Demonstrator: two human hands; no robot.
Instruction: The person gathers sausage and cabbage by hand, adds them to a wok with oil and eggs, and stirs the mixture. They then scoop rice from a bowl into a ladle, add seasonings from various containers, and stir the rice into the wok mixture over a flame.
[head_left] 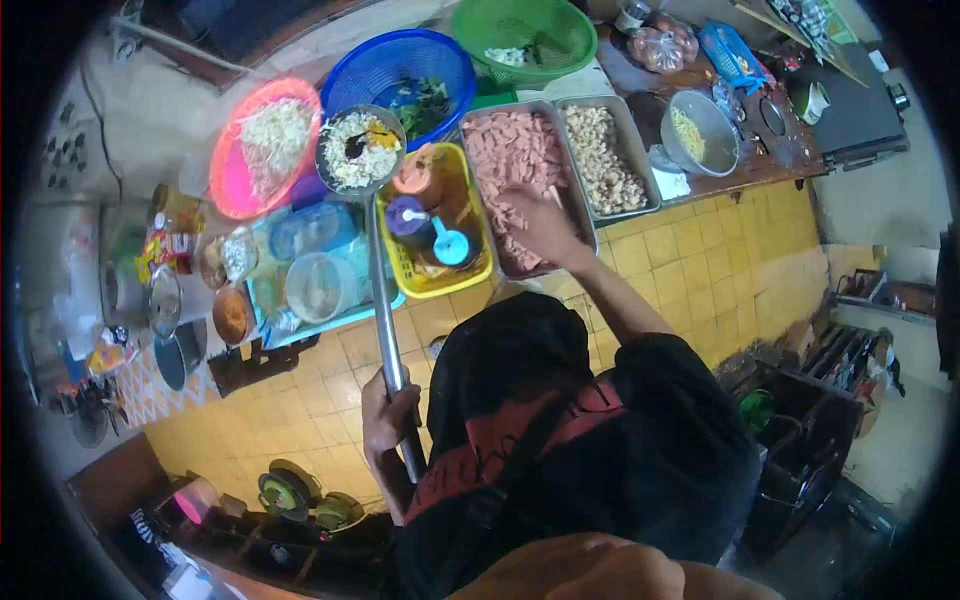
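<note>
My left hand (389,408) is closed around the long metal handle (386,320) of a ladle. The ladle's round bowl (360,150) holds chopped white pieces, a yellow-orange heap and a dark patch. My right hand (540,228) reaches over a metal tray (590,225) of sliced pink sausage (510,150), its fingers apart and touching the slices; the fingertips are partly hidden. Between the hands stands a yellow basin (437,290) with a purple container (407,216) and a blue cup (450,245) in it.
Beside the sausage stands a metal tray of chopped pale-brown pieces (600,160). Behind are a pink basket (222,165) of shredded cabbage, a blue basket (345,70) with greens and a green basket (470,20). A bowl (725,150) of yellow strips sits right. Yellow tiles (700,250) front the counter.
</note>
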